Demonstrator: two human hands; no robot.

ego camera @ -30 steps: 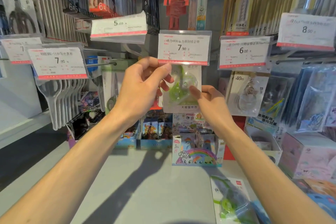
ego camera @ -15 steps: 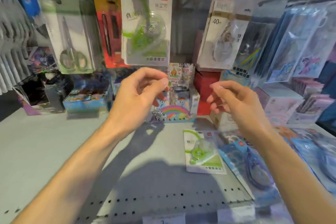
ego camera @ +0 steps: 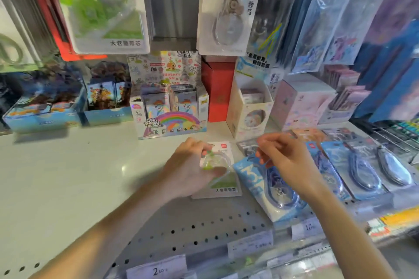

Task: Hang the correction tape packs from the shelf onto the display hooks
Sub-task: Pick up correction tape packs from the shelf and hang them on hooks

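A green correction tape pack (ego camera: 223, 184) lies flat on the white shelf (ego camera: 79, 176). My left hand (ego camera: 190, 165) is closed on its left side, fingers over the blister and thumb under it. My right hand (ego camera: 285, 161) hovers just right of it with fingers curled and nothing in them, above a blue correction tape pack (ego camera: 274, 192) lying on the shelf. Another green pack (ego camera: 102, 7) hangs on a hook at the upper left. Beside it hangs a clear 40m pack (ego camera: 229, 11).
More blue packs (ego camera: 362, 172) lie to the right on the shelf. Card boxes, among them a rainbow box (ego camera: 172, 118) and a red box (ego camera: 217, 90), stand along the back. Price tags (ego camera: 156, 269) line the front edge.
The view dropped from the hooks to the shelf. Both hands came down from the hung green pack, and my left hand has closed on the green pack lying on the shelf.
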